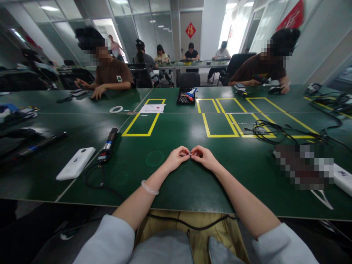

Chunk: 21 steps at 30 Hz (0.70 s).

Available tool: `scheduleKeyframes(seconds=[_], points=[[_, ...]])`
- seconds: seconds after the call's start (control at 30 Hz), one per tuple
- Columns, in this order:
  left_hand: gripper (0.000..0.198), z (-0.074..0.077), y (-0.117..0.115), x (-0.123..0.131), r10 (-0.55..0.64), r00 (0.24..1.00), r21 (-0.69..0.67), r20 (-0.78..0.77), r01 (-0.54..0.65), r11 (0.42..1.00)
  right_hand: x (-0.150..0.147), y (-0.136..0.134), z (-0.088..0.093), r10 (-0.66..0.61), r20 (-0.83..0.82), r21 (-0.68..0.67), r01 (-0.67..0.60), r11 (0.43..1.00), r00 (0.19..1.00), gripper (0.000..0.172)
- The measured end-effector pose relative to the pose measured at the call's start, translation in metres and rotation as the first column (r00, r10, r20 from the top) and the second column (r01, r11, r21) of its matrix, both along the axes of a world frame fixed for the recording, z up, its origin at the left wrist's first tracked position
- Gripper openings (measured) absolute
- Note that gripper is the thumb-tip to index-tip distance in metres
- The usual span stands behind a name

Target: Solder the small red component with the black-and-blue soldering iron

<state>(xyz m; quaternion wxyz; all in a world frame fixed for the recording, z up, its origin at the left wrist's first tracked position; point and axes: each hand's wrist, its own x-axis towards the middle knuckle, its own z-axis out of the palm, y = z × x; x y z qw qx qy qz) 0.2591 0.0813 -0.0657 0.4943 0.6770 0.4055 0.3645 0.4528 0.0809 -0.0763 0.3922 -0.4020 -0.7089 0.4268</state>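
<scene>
Both my hands meet over the green table (176,190), close in front of me. My left hand (178,157) pinches one side of a small orange-and-silver piece (190,154). From the other side, my right hand (202,157) pinches the same piece between thumb and fingers. Most of it is covered by the fingertips, so its kind cannot be made out. A pale bracelet (150,187) circles my left wrist.
Left lie a white power bank (75,164) and a black cylindrical tool (109,143) with a cable. Yellow tape outlines (221,136) mark the table. A black tray (186,97) holds tools. Right are tangled cables (264,128). People sit across the table.
</scene>
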Motion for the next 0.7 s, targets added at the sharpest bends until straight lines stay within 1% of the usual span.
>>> scheduleKeyframes(seconds=[0.17,0.33,0.47,0.53,0.6,0.67,0.7], points=[[0.029,0.0,-0.001,0.001,0.014,1.0,-0.027,-0.005,-0.014,1.0,0.0,-0.001,0.0,0.003,0.007,0.031,-0.003,1.0,1.0,0.02],[0.03,-0.003,0.0,-0.001,-0.004,1.0,-0.101,0.026,0.006,0.995,0.0,-0.002,0.001,-0.007,0.034,0.042,0.006,0.999,0.999,0.017],[0.027,0.001,0.001,-0.001,-0.001,1.0,-0.114,-0.009,0.0,0.994,0.0,0.0,-0.002,-0.015,0.03,0.033,0.014,0.999,0.999,0.017],[0.029,0.006,0.002,-0.004,0.017,0.998,-0.082,-0.063,-0.022,0.996,0.001,0.001,-0.004,-0.012,0.021,0.02,0.011,1.0,1.0,0.017],[0.032,0.015,0.003,-0.013,0.028,0.986,-0.023,-0.165,-0.032,0.999,0.001,0.002,-0.005,-0.007,0.019,0.005,0.007,1.0,1.0,0.018],[0.034,0.024,0.003,-0.032,0.061,0.952,0.067,-0.299,-0.043,0.997,0.001,0.002,-0.005,-0.005,0.018,-0.011,0.005,1.0,1.0,0.018],[0.036,0.029,0.003,-0.045,0.097,0.925,0.123,-0.367,-0.055,0.991,0.001,0.002,-0.005,-0.007,0.013,-0.019,0.007,1.0,1.0,0.019]])
